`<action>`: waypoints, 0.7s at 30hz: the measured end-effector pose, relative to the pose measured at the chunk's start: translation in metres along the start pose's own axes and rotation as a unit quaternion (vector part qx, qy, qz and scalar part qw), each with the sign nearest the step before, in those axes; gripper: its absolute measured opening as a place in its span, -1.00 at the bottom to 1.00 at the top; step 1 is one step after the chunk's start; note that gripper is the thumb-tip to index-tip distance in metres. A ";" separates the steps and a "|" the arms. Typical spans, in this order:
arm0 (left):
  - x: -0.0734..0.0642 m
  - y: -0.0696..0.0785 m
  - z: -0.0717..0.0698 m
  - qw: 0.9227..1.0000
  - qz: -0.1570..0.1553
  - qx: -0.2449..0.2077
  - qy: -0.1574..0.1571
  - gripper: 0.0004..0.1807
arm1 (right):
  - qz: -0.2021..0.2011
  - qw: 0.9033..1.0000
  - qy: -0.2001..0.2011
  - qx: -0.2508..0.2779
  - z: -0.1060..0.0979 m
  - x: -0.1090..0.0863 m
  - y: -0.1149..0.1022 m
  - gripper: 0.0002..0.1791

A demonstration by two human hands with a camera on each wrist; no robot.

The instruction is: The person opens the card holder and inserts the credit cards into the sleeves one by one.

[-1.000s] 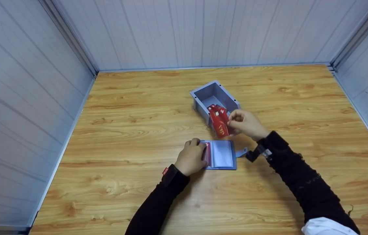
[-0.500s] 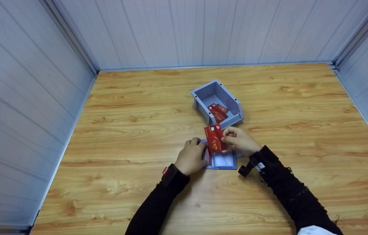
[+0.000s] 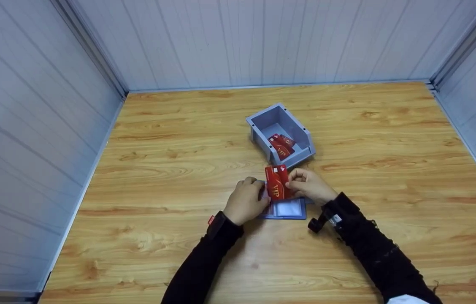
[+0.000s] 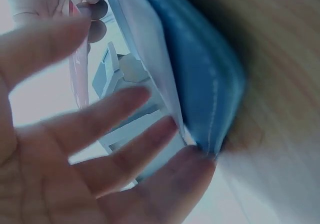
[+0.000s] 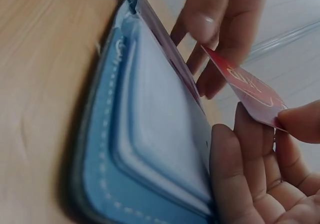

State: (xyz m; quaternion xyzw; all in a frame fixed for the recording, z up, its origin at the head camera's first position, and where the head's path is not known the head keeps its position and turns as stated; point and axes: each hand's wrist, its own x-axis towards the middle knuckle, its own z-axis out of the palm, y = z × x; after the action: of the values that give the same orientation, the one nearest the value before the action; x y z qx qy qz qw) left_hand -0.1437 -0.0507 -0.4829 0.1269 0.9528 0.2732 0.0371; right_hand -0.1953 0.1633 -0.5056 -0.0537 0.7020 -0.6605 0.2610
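Note:
A red VIP card [image 3: 276, 181] is pinched between the thumb and fingers of my right hand [image 3: 310, 186], above the opened blue card holder [image 3: 301, 213]. In the right wrist view the card [image 5: 245, 87] hangs tilted over the holder's clear sleeves [image 5: 160, 114]. My left hand [image 3: 244, 202] is at the holder's left side. Its fingers are fairly straight, with fingertips on the holder's edge [image 4: 200, 104] in the left wrist view. The left thumb is raised close to the card; whether it touches cannot be told. A reddish card shows in the holder's left side, partly hidden.
Behind the holder stands a grey-blue open-front bin [image 3: 262, 141], with several red cards [image 3: 281, 147] inside. The wooden table [image 3: 170, 169] is bounded by pale panel walls [image 3: 229, 42] at the back and sides.
My right hand has brought the red card out from the bin, down and left to over the holder. The left thumb has lifted off the holder's left side toward the card.

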 end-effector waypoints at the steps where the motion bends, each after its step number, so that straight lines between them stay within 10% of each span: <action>1: 0.002 0.000 0.000 1.000 -0.001 -0.020 0.010 -0.56 | 0.000 1.000 0.000 -0.004 0.000 0.000 0.000 -0.84; 4: 0.005 0.001 0.000 0.994 -0.005 -0.109 0.025 -0.57 | 0.001 1.000 -0.004 -0.010 0.001 -0.002 -0.001 -0.84; 10: 0.007 0.004 0.002 0.958 -0.028 -0.285 0.025 -0.67 | -0.008 1.000 -0.015 -0.015 0.002 -0.004 -0.003 -0.86; 21: 0.009 0.003 0.005 0.946 -0.038 -0.314 0.065 -0.92 | -0.034 0.998 -0.028 -0.051 0.003 -0.005 -0.001 -0.91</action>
State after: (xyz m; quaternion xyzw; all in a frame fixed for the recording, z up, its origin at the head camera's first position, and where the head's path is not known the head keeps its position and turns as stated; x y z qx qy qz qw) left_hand -0.1511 -0.0431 -0.4850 0.0545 0.8233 0.5645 0.0232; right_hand -0.1896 0.1622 -0.5034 -0.1095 0.7250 -0.6302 0.2554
